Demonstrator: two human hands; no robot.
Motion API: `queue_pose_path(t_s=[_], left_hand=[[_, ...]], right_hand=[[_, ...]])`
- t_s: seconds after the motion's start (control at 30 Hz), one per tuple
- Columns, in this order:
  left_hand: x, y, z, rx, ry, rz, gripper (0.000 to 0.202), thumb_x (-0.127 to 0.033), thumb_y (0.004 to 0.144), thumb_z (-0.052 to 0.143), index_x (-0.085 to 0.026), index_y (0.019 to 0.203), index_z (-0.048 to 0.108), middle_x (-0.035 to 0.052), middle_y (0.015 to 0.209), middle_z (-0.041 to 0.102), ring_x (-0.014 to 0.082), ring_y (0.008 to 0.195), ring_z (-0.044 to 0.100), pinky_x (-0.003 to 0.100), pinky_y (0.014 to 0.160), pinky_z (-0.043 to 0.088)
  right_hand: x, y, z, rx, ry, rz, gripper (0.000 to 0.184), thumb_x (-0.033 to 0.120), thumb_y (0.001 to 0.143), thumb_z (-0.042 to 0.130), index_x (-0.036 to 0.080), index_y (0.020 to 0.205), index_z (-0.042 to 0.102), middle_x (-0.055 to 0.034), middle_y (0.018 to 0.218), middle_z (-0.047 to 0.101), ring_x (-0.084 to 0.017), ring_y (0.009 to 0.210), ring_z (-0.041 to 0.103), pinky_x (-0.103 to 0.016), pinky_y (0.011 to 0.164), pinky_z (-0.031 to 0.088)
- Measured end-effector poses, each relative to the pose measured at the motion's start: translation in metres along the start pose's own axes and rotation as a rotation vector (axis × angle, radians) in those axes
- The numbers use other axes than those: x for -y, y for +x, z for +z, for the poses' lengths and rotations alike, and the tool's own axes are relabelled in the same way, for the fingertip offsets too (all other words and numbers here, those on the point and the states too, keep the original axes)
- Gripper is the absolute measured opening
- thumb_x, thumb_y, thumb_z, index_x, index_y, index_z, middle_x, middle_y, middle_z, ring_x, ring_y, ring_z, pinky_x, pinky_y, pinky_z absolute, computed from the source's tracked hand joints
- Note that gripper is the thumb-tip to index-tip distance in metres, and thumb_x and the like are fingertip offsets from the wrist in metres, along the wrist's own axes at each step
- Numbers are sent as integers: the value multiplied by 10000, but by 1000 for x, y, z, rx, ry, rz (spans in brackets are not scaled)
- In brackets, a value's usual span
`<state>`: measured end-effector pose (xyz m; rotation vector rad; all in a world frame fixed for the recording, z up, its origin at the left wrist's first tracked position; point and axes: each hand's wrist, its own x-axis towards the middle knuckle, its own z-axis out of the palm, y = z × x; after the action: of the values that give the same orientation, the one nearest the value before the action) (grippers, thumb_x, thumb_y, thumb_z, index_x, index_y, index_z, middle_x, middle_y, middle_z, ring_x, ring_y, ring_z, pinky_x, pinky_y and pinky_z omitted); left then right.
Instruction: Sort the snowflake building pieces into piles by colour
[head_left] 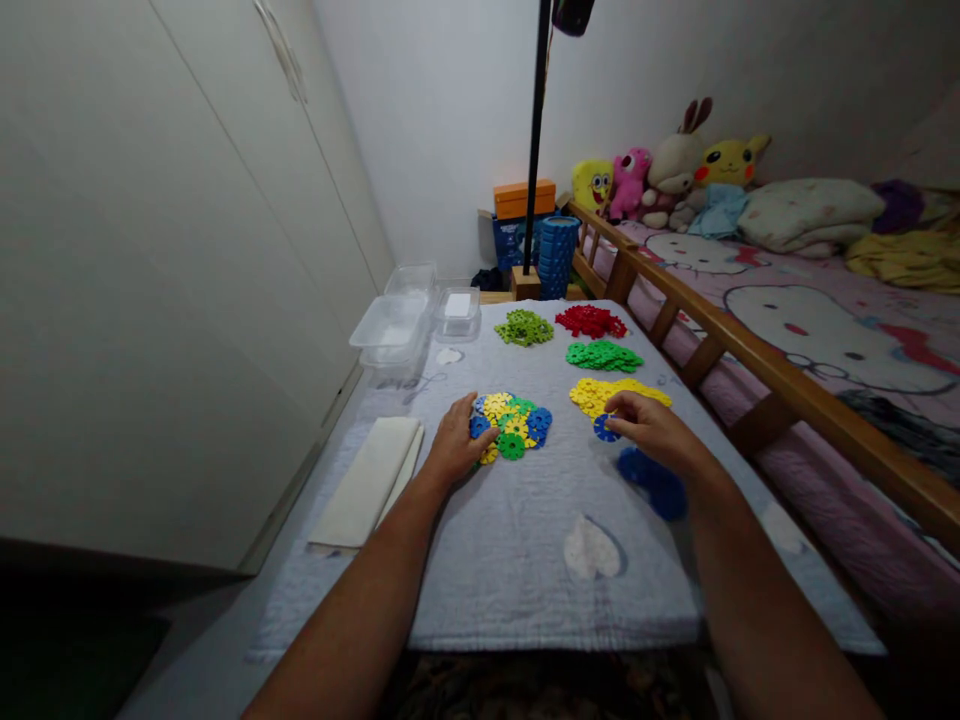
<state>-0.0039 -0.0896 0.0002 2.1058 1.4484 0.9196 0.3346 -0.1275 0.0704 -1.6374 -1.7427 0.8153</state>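
My left hand rests with thumb and fingers apart at the left edge of a mixed pile of notched plastic discs in blue, yellow and green. Between the fingertips of my right hand is a blue notched disc, held just in front of the pile of yellow discs. A pile of blue discs lies below that hand, partly covered by the wrist. Farther back are green discs, red discs and light green discs, each in its own heap.
Clear plastic containers stand at the table's back left, and a folded cream cloth lies at the left. A black pole rises behind the table. The bed's wooden rail runs along the right side.
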Motion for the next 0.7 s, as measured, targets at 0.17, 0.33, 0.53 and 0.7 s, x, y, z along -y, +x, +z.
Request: queue_pose_path(t_s=[0.17, 0.33, 0.53, 0.7], left_hand=[[4, 1, 1, -14, -8, 10, 675, -389, 840, 671, -145, 1432, 457, 187, 1422, 539, 310, 1325, 532, 496, 1126, 428], [4, 2, 0, 13, 17, 36, 637, -366, 830, 662, -143, 1399, 483, 174, 1391, 557, 308, 1306, 535, 489, 1121, 432], [4, 2, -2, 11, 25, 48, 621, -357, 809, 678, -162, 1372, 503, 150, 1367, 570, 295, 1284, 546, 471, 1126, 427], [3, 1, -3, 24, 8, 45, 637, -363, 815, 674, -161, 1390, 485, 155, 1377, 560, 292, 1288, 544, 465, 1118, 437]], right_hand=[[-28, -28, -41, -11, -52, 50, 210, 394, 758, 623, 208, 815, 702, -34, 794, 698, -199, 760, 628, -306, 719, 471], [-35, -48, -46, 30, -69, 69, 224, 413, 759, 613, 206, 792, 693, -26, 752, 679, -192, 704, 618, -306, 666, 469], [-37, -60, -28, -21, -147, 39, 178, 346, 756, 604, 207, 782, 712, -57, 801, 692, -213, 750, 628, -331, 700, 484], [-41, -58, -24, -114, -343, -21, 135, 289, 753, 644, 226, 805, 751, -91, 863, 687, -274, 868, 628, -422, 842, 481]])
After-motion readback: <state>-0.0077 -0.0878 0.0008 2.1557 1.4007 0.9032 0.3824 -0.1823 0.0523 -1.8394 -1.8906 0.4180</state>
